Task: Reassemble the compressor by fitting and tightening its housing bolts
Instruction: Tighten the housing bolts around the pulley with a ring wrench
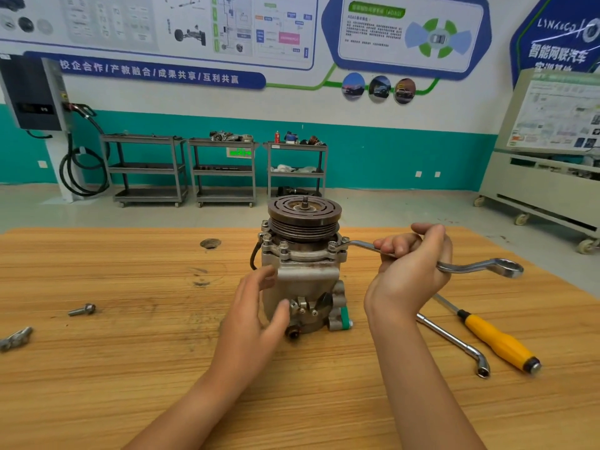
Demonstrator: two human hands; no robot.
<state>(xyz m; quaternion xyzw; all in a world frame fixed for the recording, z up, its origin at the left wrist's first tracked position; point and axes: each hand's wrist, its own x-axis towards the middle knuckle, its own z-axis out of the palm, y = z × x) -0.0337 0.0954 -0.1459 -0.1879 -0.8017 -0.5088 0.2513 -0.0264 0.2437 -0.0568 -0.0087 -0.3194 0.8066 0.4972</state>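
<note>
- The compressor [305, 277] stands upright in the middle of the wooden table [130, 368], with its round pulley [304, 212] on top.
- The left hand [256, 316] rests on the compressor's left side. Its fingers are spread and nearly straight, and its thumb touches the lower front.
- The right hand [409, 274] has its fingers curled tight round the middle of a spanner [470, 267].
- One end of the spanner sits on a housing bolt [344, 240] at the right edge, just under the pulley. The other end sticks out to the right.
- A loose bolt [82, 310] lies on the table, far off to the left.
- A yellow screwdriver [496, 339] and a bent wrench [454, 341] lie side by side on the right.
</note>
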